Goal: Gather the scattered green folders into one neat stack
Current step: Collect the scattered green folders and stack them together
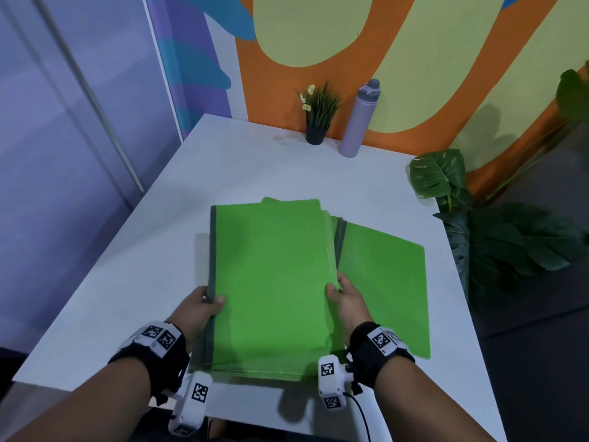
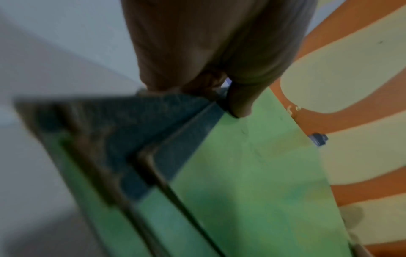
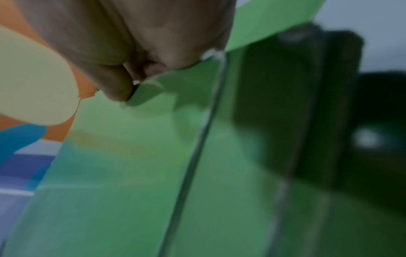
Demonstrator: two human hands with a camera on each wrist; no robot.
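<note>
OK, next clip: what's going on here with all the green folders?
A person is gathering green folders on a white table. The left hand grips the dark spine edge of the top folders and the right hand grips their opposite edge, thumbs on top. One more folder sticks out to the right beneath them, so the pile is not squared up yet. A potted plant and a purple bottle stand at the far edge by the wall.
</note>
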